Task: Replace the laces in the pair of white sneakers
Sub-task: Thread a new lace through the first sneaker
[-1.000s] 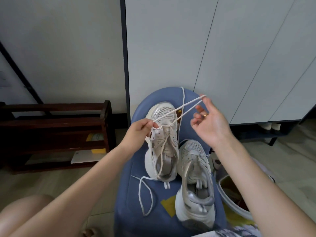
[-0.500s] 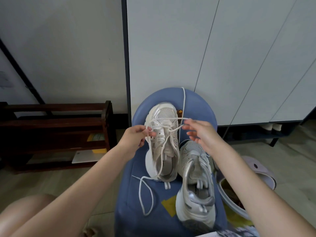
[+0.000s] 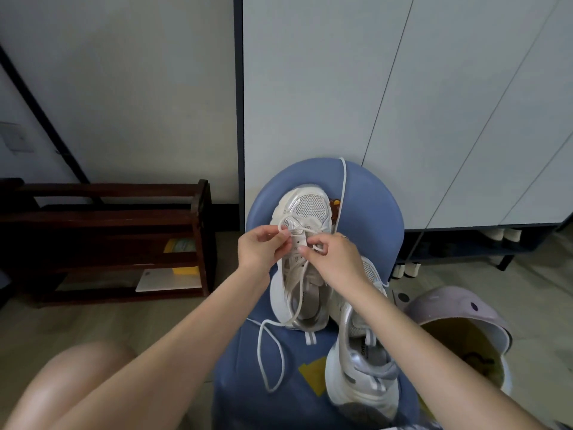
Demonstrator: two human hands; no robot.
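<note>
Two white sneakers lie on a blue padded stool (image 3: pixel 366 193), both with their long axes running away from the person, toes toward the pale cabinet doors (image 3: pixel 403 103) at the back. The left sneaker (image 3: pixel 305 259) sits farther up the seat, its mesh toe near the far rim; the right sneaker (image 3: pixel 361 361) lies just beside it and nearer the person, heel close to the front edge and tilted slightly outward.

Both hands meet over the forward eyelets of the left sneaker. The left hand (image 3: pixel 263 251) has its fingers curled, pinching a strand of the white lace (image 3: pixel 273 352) against the shoe's left side. The right hand (image 3: pixel 333 259) is likewise curled, thumb and forefinger pinching the lace at the middle of the eyelet rows (a ring shows on one finger). The two hands are near each other, almost touching above the tongue.

From the eyelets the lace trails back down the shoe's opening and spills onto the seat in a loose loop by the heel. Another strand runs up past the toe and over the stool's far rim.

A dark wooden rack (image 3: pixel 108 240) stands to the left against the wall, and a pale lilac bin (image 3: pixel 459 311) sits on the floor at the right.
</note>
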